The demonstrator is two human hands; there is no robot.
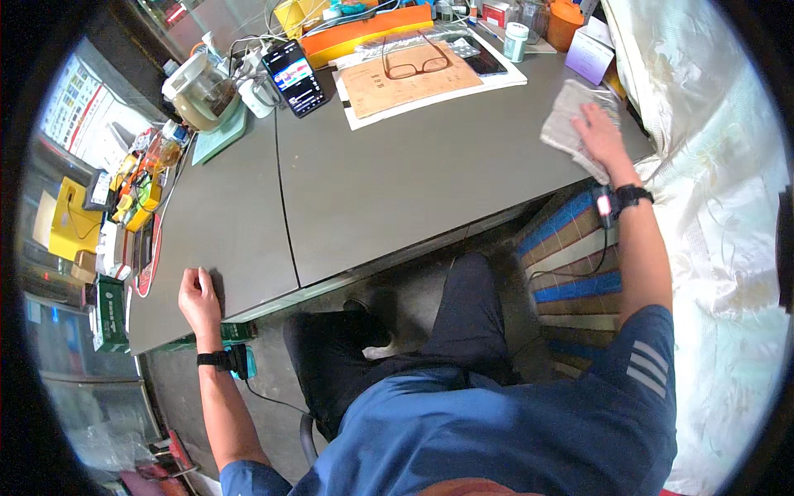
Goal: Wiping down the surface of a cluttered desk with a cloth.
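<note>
My right hand (600, 133) lies flat on a folded pale cloth (561, 118) at the right end of the grey desk (397, 180). Its palm presses on the cloth, fingers pointing away from me; the underside of the cloth is hidden. On the desk's left part rests my left hand (200, 297), loosely curled near the front edge, with nothing seen in it. Both wrists wear black straps with small cabled devices.
At the back, eyeglasses (415, 65) lie on a brown envelope (403, 87). A smartphone (294, 79) leans beside a glass kettle (205, 93). A white bottle (515, 42) and a purple-white box (589, 53) stand back right. A pale curtain (695, 204) hangs along the right.
</note>
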